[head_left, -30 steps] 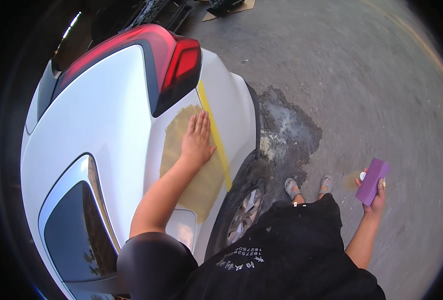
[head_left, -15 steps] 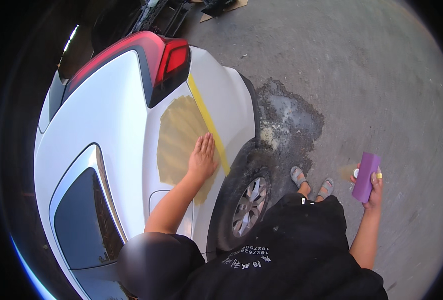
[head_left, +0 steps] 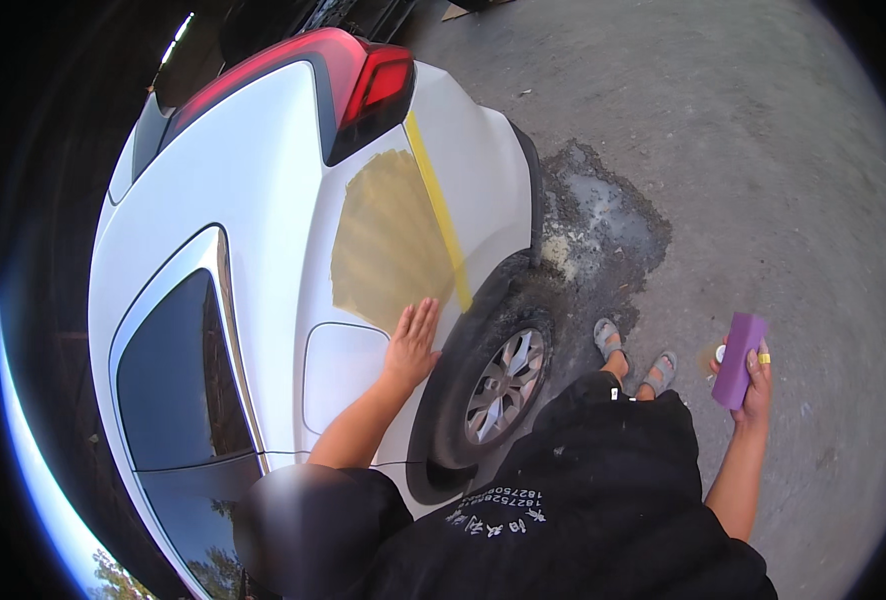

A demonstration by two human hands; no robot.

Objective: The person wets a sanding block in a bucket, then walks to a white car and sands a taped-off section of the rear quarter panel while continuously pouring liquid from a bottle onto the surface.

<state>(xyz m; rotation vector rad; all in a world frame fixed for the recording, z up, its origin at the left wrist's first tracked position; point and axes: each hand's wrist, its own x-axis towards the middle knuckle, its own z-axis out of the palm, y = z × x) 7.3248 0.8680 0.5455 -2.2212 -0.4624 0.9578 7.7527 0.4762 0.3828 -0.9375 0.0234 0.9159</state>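
Note:
My left hand (head_left: 413, 345) lies flat, fingers stretched out, on the rear side panel of a white car (head_left: 253, 180). It rests at the lower edge of a tan filler patch (head_left: 391, 240), just above the wheel arch. A strip of yellow masking tape (head_left: 435, 210) runs along the patch's right side. Off to the right, away from the car, my right hand (head_left: 756, 398) is closed around a purple sanding block (head_left: 739, 360). A small round white thing (head_left: 720, 354) and a bit of yellow show beside the block in that hand; their kind is unclear.
A square fuel flap (head_left: 345, 375) sits left of my left forearm. Below the patch is the rear wheel (head_left: 505, 385). A dark wet stain (head_left: 603, 215) marks the concrete floor (head_left: 753, 150). My feet in grey sandals (head_left: 611, 340) stand beside the wheel.
My left hand has slid from the middle of the filler patch's right side to its lower edge. The view has shifted slightly along the car. My right hand still holds the block.

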